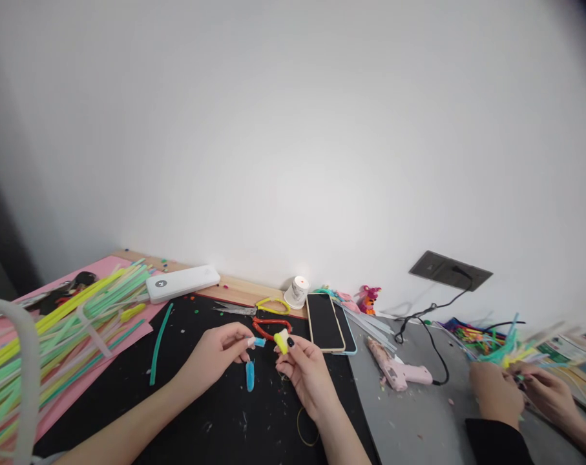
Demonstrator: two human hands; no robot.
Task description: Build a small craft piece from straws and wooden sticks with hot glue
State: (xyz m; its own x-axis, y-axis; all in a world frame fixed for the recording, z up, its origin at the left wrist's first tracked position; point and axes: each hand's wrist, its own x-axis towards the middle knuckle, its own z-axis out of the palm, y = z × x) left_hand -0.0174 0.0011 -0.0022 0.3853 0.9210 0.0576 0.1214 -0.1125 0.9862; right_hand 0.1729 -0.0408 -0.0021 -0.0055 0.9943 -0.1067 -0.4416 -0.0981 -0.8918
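Observation:
My left hand (218, 354) pinches a short blue straw piece (258, 341) between thumb and fingertips over the black mat (215, 420). My right hand (305, 371) is closed on a folded yellow straw piece (282, 340), held up a little to the right of the blue one. The two pieces are close but apart. Another blue straw piece (250, 376) lies on the mat below my left hand's fingers. A red loop of straw (272, 325) lies just beyond both hands.
Several long neon straws (64, 329) on pink paper fill the left. A white power bank (182, 283), green straw (159, 342), yellow loop (272, 305), tape roll (297, 290), two phones (324, 321) and a pink glue gun (399, 369) lie around. Another person's hands (520, 391) handle straws at right.

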